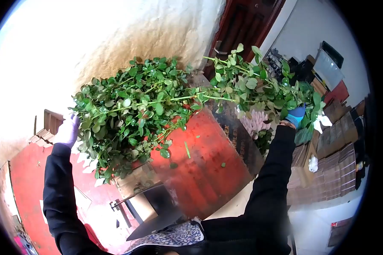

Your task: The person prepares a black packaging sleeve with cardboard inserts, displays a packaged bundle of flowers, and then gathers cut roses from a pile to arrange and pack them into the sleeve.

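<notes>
Across leafy green stems [157, 102], gloved hands [68, 131] spread.

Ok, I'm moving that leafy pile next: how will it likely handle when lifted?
The leafy pile will probably snag, since its stems cross. They look fairly stiff, some running nearly straight. It may shed; loose leaves lie on the red surface.

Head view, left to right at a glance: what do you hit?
Brown stacked boxes → left hand, purple glove → main leafy heap → pink flowers → right hand, blue glove → translucent bin.
</notes>
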{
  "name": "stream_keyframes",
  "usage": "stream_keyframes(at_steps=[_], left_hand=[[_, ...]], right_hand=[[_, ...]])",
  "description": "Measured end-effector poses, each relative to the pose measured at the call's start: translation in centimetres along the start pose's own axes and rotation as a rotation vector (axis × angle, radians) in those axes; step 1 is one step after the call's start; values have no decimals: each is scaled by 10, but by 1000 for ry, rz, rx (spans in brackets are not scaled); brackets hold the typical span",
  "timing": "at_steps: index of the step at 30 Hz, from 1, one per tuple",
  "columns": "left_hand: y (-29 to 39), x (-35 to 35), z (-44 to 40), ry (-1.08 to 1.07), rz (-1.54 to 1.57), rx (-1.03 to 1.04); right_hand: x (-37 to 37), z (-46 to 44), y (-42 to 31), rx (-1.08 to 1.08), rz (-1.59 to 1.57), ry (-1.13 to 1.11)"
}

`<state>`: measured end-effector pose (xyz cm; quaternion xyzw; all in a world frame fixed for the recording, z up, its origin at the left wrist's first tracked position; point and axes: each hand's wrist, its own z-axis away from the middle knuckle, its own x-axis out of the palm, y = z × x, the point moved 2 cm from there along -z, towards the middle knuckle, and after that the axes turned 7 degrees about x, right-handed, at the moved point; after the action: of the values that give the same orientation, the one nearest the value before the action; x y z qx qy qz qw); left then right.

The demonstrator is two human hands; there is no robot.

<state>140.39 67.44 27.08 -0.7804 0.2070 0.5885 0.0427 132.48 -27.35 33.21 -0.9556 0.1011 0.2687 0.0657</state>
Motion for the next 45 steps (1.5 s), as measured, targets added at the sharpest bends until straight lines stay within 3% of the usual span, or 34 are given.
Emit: stream_keyframes(at_steps=[2, 3, 7, 9, 11, 13, 15, 18, 20, 22, 23, 27, 30, 32, 35, 39, 42, 44, 45], left_hand=[[-6, -5, 10, -23, 58, -14], [-10, 2, 14, -28, 93, 55], [32, 17, 17, -83, 57, 267], [78, 12, 14, -206, -239, 259], [121, 0, 11, -153, -184, 372], [155, 2, 6, -127, -204, 465], [182, 20, 3, -94, -322, 581], [225, -1, 4, -99, -278, 607], [203, 7, -4, -130, -144, 488], [172, 5, -7, -64, -53, 405], [155, 5, -5, -65, 63, 329], [106, 6, 18, -7, 212, 165], [63, 36, 28, -46, 101, 132], [68, 29, 34, -201, -138, 90], [55, 49, 40, -356, -148, -39], [71, 26, 63, -204, -183, 133], [75, 0, 98, -96, -58, 176], [86, -31, 136, -322, 219, -50], [90, -43, 159, -410, 311, -69]], right_hand=[[-8, -4, -6, 3, 338, 16], [-15, -9, -20, 5, 341, 18], [-40, -17, -77, 108, -2502, -539], [-40, -5, -97, 462, -2006, -106], [-55, 0, -169, 456, -2012, -133], [-65, 0, -229, 132, -2291, -446], [-41, 9, -262, 414, -2591, -422], [-43, 6, -279, 114, -2249, -363], [-50, -3, -282, 156, -2622, -501], [-52, -7, -215, 82, -2518, -478], [-48, -7, -167, 108, -2431, -594], [-127, 8, -159, 512, -2278, -428], [-144, 23, -98, 17, -2146, -306], [-157, 31, -96, 12, -2194, -455], [-171, 35, -110, 73, -2083, -479], [-186, 48, -193, 107, -1587, -563], [-194, 63, -287, -126, -1182, -775], [-197, 77, -345, -362, -1033, -916], [-198, 86, -372, -478, -988, -975]])
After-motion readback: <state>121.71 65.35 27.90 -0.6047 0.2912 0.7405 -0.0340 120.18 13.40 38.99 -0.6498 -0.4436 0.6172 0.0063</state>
